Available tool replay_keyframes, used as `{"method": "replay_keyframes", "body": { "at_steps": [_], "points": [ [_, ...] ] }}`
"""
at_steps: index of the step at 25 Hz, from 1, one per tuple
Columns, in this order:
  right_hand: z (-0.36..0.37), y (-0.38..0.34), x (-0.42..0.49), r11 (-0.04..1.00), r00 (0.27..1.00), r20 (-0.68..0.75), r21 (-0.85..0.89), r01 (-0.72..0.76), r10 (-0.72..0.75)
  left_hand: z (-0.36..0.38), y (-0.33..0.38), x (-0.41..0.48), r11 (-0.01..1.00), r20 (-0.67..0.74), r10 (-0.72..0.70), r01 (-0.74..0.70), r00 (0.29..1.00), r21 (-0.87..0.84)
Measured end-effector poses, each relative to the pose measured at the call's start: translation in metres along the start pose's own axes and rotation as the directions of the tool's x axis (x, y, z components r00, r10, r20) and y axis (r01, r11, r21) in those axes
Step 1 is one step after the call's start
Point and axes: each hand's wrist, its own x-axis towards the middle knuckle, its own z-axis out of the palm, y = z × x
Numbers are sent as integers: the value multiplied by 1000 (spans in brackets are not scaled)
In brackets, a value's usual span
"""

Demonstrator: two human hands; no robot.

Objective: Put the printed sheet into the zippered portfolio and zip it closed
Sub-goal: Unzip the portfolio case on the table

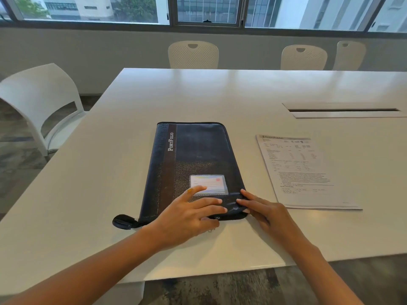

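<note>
Both resting spread on portfolio [193, 164] near desk's [110, 172] front edge: left hand [187, 214], right hand [262, 210] at its near right corner. Lying flat just right, apart: sheet [306, 172].

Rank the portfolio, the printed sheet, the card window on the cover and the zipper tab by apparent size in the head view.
1. Portfolio, largest.
2. Printed sheet, close behind; both lie flat at a similar distance, so real sizes may be nearer than they look.
3. Card window.
4. Zipper tab, smallest, though nearest the camera.
</note>
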Motion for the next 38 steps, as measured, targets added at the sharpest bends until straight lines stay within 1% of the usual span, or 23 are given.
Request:
{"method": "replay_keyframes", "body": {
  "at_steps": [2, 8, 13, 16, 18, 20, 22, 25, 27, 34, 38],
  "points": [
    [1, -2, 0, 1000, 1000, -1, -6, 2, -2, -1, -3, -6, 1000, -10, 9, -9, 1000, -2],
    [2, -7, 0, 999, 999, -13, -9, -38, 38, 4, -10, -11, 996, -134, 90, -92, 987, -14],
    [3, -8, -3, 999, 998, -37, 6, -50, 50, 1, -16, -22, 994, -184, 97, -104, 978, -26],
    [4, -11, -3, 999, 997, -51, -3, -51, 51, -3, -20, -34, 996, -210, 77, -87, 975, -37],
    [1, -10, -2, 999, 997, -63, -11, -45, 44, -6, -24, -43, 996, -201, 79, -87, 976, -30],
    [-7, -1, -4, 997, 993, -85, -6, -80, 79, -11, -29, -63, 997, -182, 65, -72, 981, -30],
    [-16, 7, -5, 994, 990, -87, -13, -108, 107, -17, -33, -91, 999, -151, 24, -28, 988, -22],
    [-18, 12, -6, 995, 994, -69, -48, -86, 82, -24, -33, -120, 999, -128, -32, 33, 991, 5],
    [-15, 11, -7, 996, 995, -66, -51, -76, 73, -24, -30, -125, 998, -123, -52, 54, 991, 14],
    [-14, 7, -7, 996, 995, -80, -56, -63, 59, -29, -33, -132, 998, -113, -58, 61, 992, 15],
    [-10, 5, -11, 996, 995, -88, -60, -60, 54, -32, -28, -131, 995, -87, -100, 100, 991, -5]
  ]
}}
